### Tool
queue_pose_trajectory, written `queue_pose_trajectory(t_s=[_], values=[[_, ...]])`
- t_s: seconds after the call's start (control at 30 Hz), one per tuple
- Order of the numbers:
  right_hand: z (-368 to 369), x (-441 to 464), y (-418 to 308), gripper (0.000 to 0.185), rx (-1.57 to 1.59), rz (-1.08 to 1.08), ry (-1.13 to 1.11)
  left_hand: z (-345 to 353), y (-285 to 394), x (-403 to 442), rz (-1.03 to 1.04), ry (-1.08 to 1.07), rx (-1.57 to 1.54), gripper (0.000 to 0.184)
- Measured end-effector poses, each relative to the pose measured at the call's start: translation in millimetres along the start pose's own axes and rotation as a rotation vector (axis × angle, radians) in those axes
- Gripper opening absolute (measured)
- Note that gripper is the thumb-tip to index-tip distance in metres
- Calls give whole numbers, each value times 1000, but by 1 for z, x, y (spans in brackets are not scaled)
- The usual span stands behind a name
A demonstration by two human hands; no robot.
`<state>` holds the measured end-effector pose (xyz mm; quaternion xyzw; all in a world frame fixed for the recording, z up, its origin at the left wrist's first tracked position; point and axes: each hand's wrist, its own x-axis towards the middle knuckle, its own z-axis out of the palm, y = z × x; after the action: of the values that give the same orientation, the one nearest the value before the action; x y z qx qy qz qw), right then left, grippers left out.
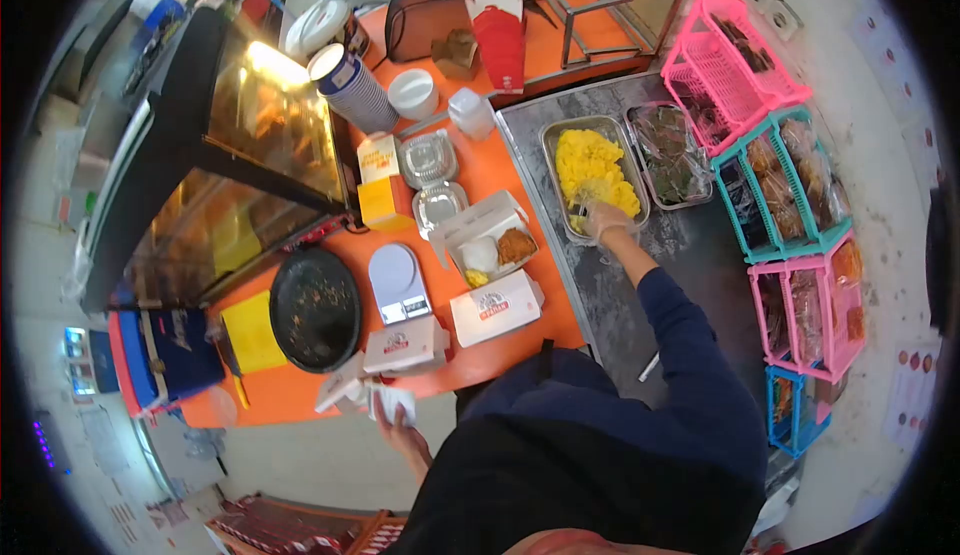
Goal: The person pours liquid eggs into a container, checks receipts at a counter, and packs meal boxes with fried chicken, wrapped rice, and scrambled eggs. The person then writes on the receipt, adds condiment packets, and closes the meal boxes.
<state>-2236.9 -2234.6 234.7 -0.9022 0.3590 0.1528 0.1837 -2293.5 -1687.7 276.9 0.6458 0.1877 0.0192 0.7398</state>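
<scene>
My right hand, in a clear plastic glove, reaches into a metal tray of crumbly yellow food. Its fingers are closed at the near end of the food, around something dark and small that I cannot make out. Low on the left, my left hand grips a white, paper-like item beside the orange table's edge. Between the hands, an open white box holds white rice, a browned fried piece and some yellow food.
Closed printed boxes lie near a kitchen scale and a black round tray. A lit display case stands left. A second tray holds dark leafy food under plastic; pink and teal baskets line the right.
</scene>
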Motion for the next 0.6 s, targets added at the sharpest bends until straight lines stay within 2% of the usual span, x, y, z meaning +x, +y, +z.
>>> queue_pose_trajectory(t_s=[0.07, 0.1, 0.13, 0.17, 0.2, 0.27, 0.3, 0.33, 0.37, 0.4, 0.43, 0.47, 0.5, 0.57, 0.6], values=[[1, 23, 18, 53, -31, -244, -35, 29, 23, 1, 44, -93, 78, 59], [-3, 26, 19, 53, -37, -257, -43, 43, 30, 2, 74, -146, 133, 56], [-12, 28, 18, 51, 0, -167, -91, 55, 33, 6, 76, -134, 132, 56], [-18, 27, 20, 49, 37, -73, -138, 66, 35, 8, 117, -239, 220, 52], [-14, 28, 29, 55, 137, -9, -177, 81, 36, 9, 156, -346, 305, 49], [-1, 41, 44, 57, 122, 61, -212, 110, 38, 5, 280, -487, 479, 42], [14, 49, 57, 59, 116, 134, -252, 119, 24, 12, 527, -544, 677, 39], [43, 59, 93, 53, 642, 78, -293, 132, 19, 10, 528, -628, 753, 50], [41, 41, 93, 53, 628, 79, -308, 146, 25, 6, 651, -686, 930, 59], [27, 16, 89, 46, 949, 120, -287, 159, 30, 1, 773, -744, 1110, 69], [8, -6, 80, 40, 1270, 165, -260, 165, 19, 3, 745, -840, 1209, 85], [-3, -18, 73, 30, 1365, 123, -339, 168, 6, 6, 830, -870, 1235, 76], [-23, -34, 60, 30, 1350, 123, -367, 168, -18, 17, 941, -865, 1329, 68], [-60, -79, 18, 29, 1082, 157, -623, 171, -33, 38, 1096, -818, 1435, 48], [-61, -107, -7, 28, 1213, -60, -583, 175, -27, 49, 1150, -778, 1444, 37]])
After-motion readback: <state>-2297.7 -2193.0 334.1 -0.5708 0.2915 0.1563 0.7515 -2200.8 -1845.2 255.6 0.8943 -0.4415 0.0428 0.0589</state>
